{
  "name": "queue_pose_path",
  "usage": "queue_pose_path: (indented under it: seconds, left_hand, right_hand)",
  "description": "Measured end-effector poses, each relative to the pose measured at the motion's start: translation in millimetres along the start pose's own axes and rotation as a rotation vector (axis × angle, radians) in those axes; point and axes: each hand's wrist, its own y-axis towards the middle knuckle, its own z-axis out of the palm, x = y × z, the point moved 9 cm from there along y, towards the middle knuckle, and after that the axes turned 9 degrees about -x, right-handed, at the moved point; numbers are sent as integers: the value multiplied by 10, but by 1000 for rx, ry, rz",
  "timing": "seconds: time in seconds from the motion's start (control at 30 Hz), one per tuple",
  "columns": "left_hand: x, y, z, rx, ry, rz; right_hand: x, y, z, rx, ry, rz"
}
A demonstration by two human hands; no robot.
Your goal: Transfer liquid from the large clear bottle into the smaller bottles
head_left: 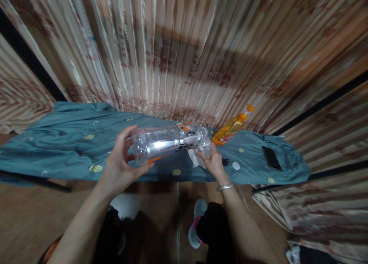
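Observation:
A large clear plastic bottle [163, 143] with a silver, orange and black label is held on its side above the cloth, its base to the left. My left hand [122, 156] wraps around the base end, thumb below and fingers behind. My right hand [213, 160], with a bracelet at the wrist, closes on the clear plastic at the neck end. Whether that clear part is the neck itself or a separate piece, I cannot tell. Just beyond the right hand stands a yellow pump bottle [230, 130], tilted in view. White paper or tissue [196, 158] lies beneath the neck end.
A green patterned cloth [71, 141] covers the narrow table. To the right of my right hand lie a small black object [225, 161], a white disc [236, 166] and a dark phone-like slab [271, 158]. Behind rises a wall of stacked cardboard [178, 64]; black bars slant at both sides.

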Motion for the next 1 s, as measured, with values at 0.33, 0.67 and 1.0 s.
queue_pose_path:
  seconds: [0.33, 0.67, 1.0]
  left_hand:
    - [1, 7, -14, -16, -4, -7]
    - [16, 17, -20, -19, -39, 19]
    - [57, 22, -41, -39, -54, 20]
  right_hand:
    - [-41, 2, 7, 7, -17, 33]
    - [-48, 0, 7, 16, 7, 47]
    - [-11, 11, 3, 15, -5, 32]
